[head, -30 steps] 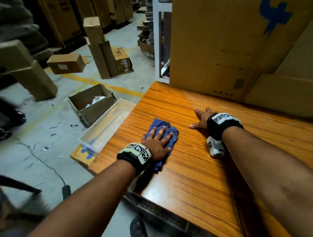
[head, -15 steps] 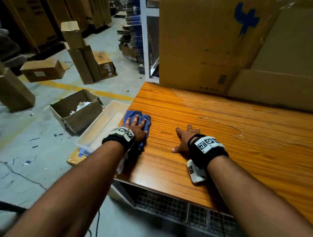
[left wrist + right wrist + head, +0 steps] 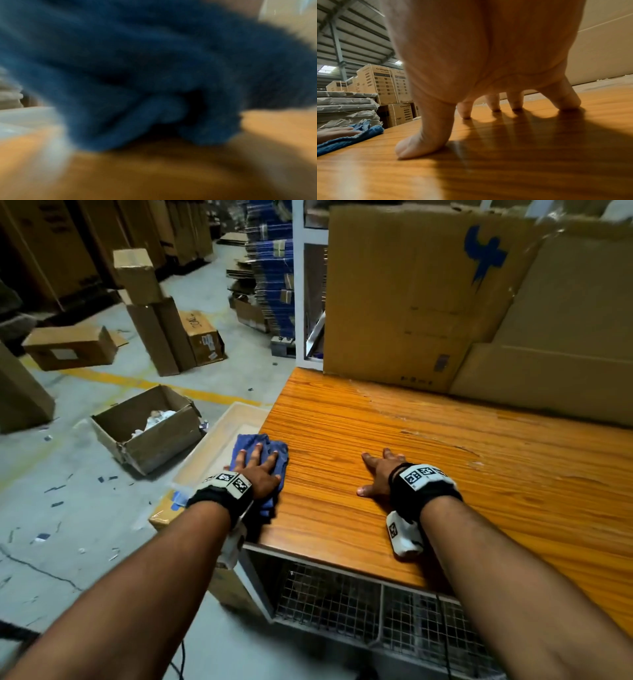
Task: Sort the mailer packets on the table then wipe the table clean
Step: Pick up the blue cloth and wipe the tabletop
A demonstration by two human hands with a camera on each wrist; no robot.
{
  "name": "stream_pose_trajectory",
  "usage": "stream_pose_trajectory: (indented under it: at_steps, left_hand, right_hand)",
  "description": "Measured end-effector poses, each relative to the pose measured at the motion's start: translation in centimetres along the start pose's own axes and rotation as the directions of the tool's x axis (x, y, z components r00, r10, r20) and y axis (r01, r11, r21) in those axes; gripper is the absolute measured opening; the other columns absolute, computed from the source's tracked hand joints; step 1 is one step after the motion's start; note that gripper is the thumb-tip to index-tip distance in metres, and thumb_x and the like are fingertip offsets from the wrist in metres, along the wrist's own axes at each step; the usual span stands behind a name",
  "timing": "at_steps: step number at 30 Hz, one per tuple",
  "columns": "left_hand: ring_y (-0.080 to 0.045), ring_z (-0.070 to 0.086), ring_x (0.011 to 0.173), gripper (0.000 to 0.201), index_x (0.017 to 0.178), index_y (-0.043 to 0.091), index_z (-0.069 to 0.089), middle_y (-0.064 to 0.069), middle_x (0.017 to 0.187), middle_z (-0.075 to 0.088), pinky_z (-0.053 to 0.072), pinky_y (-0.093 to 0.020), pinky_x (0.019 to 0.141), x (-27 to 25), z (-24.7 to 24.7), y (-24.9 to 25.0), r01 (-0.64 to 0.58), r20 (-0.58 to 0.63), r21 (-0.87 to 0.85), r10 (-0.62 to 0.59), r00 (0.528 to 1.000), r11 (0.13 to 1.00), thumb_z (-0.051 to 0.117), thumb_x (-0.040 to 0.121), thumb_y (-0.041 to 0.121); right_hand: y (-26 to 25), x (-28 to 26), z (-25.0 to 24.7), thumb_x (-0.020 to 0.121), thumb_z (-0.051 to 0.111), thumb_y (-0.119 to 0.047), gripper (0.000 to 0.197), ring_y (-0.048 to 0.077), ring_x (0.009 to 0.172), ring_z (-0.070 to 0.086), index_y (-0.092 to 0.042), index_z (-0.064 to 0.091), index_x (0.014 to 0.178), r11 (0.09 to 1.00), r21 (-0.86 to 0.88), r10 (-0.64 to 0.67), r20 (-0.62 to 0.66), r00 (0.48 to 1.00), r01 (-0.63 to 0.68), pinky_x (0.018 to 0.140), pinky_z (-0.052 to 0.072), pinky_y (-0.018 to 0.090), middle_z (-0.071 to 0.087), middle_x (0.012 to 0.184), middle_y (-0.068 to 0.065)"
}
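Closest in, a wire-mesh panel [image 3: 329, 607] is seen under the near edge of the wooden table [image 3: 445, 474]. On the tabletop, the right hand [image 3: 378, 475] is laid palm down with fingers [image 3: 516, 101] spread and straight, nothing held, only the tips and thumb pressed to the wood. Compared with half a second ago, that hand is seen in pretty much the same spot near the front edge, so it's been kept as a brace.

Over at the left edge, the blue cloth [image 3: 262, 460] is pressed flat under the left hand [image 3: 257, 474], fingers straight and fanned out on top, not curled round it. The cloth has been pushed further left since the earlier frames: a second ago it was well in from the edge, now part of it is hung over the side, above the clear plastic bin [image 3: 219, 446]. From the left wrist view only blurry blue folds [image 3: 137, 67] can be made out.

No mailer packets can be spotted on the tabletop.

Further out, an open cardboard box [image 3: 150, 429] is sat on the floor just past the bin. At the back of the table, large cardboard sheets [image 3: 428, 302] are propped upright.
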State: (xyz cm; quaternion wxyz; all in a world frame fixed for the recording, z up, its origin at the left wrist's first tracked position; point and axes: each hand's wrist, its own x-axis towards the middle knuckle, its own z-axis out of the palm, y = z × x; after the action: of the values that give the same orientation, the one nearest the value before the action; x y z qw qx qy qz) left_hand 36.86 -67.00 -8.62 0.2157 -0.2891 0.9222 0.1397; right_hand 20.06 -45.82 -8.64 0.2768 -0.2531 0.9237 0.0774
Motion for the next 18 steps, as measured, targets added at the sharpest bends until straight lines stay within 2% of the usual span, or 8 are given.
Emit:
stream_pose_trajectory:
  at_steps: [2, 5, 7, 12, 14, 16, 18]
  left_hand:
    - [-0.03, -0.015, 0.146, 0.062, 0.151, 0.04, -0.003, 0.002, 0.159, -0.02, -0.001, -0.055, 0.114, -0.9, 1.0, 1.8, -0.079, 0.011, 0.031, 0.079, 0.997, 0.996, 0.031, 0.1, 0.049]
    - [-0.028, -0.018, 0.146, 0.062, 0.149, 0.046, -0.005, 0.007, 0.158, -0.023, -0.003, -0.057, 0.115, -1.8, 3.1, 3.6, -0.206, 0.04, 0.054, 0.204, 0.978, 0.977, 0.03, 0.098, 0.053]
    - [-0.027, -0.019, 0.145, 0.062, 0.148, 0.047, -0.006, 0.008, 0.157, -0.024, -0.002, -0.056, 0.115, -1.8, 3.4, 2.5, -0.199, 0.048, 0.05, 0.197, 0.979, 0.979, 0.031, 0.098, 0.054]
    - [-0.026, -0.014, 0.147, 0.062, 0.149, 0.046, -0.003, 0.007, 0.158, -0.02, 0.004, -0.053, 0.116, -2.4, 2.3, -3.3, -0.029, -0.012, -0.021, 0.029, 1.0, 0.999, 0.033, 0.099, 0.051]
    - [-0.026, -0.014, 0.147, 0.062, 0.149, 0.046, -0.003, 0.007, 0.158, -0.021, 0.004, -0.052, 0.117, -3.1, 2.5, -4.2, -0.005, -0.026, -0.053, 0.003, 1.0, 0.999, 0.033, 0.099, 0.05]
    - [-0.026, -0.016, 0.146, 0.06, 0.149, 0.045, -0.004, 0.007, 0.158, -0.022, 0.0, -0.053, 0.117, -4.0, 3.3, -3.3, -0.029, -0.051, -0.029, 0.027, 0.998, 0.999, 0.029, 0.099, 0.051]
    - [-0.026, -0.018, 0.146, 0.06, 0.149, 0.044, -0.006, 0.006, 0.158, -0.023, -0.004, -0.054, 0.116, -5.2, 4.4, -1.3, -0.115, -0.061, 0.03, 0.117, 0.991, 0.993, 0.025, 0.099, 0.051]
  right_hand:
    - [-0.1, -0.1, -0.1, 0.078, 0.061, -0.068, 0.101, 0.046, 0.144, -0.002, -0.04, -0.003, 0.152, 1.0, -0.024, 0.003, 0.011, 1.0, -0.002, 0.115, 0.015, 0.058, -0.012, 0.16, 0.011]
    - [-0.1, -0.4, -0.3, 0.079, 0.059, -0.068, 0.1, 0.046, 0.144, 0.0, -0.039, -0.003, 0.152, 0.999, -0.041, -0.001, 0.022, 1.0, 0.002, 0.115, 0.016, 0.057, -0.012, 0.16, 0.012]
    - [-0.2, -0.5, -0.2, 0.079, 0.058, -0.068, 0.1, 0.045, 0.145, -0.001, -0.039, -0.004, 0.152, 0.999, -0.045, -0.004, 0.027, 1.0, 0.005, 0.115, 0.015, 0.058, -0.013, 0.16, 0.012]
    - [-0.1, -0.6, -0.2, 0.08, 0.058, -0.068, 0.098, 0.045, 0.145, -0.004, -0.04, -0.004, 0.152, 0.999, -0.038, 0.001, 0.034, 0.999, 0.0, 0.114, 0.014, 0.061, -0.014, 0.16, 0.01]
    - [-0.1, -0.6, -0.3, 0.081, 0.058, -0.067, 0.098, 0.044, 0.145, -0.004, -0.04, -0.004, 0.152, 0.999, -0.035, -0.002, 0.035, 0.999, 0.003, 0.114, 0.014, 0.061, -0.014, 0.16, 0.01]
    - [-0.1, -0.6, -0.2, 0.081, 0.058, -0.066, 0.098, 0.044, 0.145, -0.004, -0.04, -0.004, 0.152, 1.0, -0.03, -0.001, 0.035, 0.999, 0.002, 0.114, 0.014, 0.061, -0.014, 0.16, 0.01]
    - [-0.1, -0.5, -0.1, 0.081, 0.058, -0.066, 0.098, 0.044, 0.145, -0.003, -0.04, -0.004, 0.152, 0.999, -0.035, -0.002, 0.027, 1.0, 0.003, 0.114, 0.014, 0.061, -0.013, 0.16, 0.01]
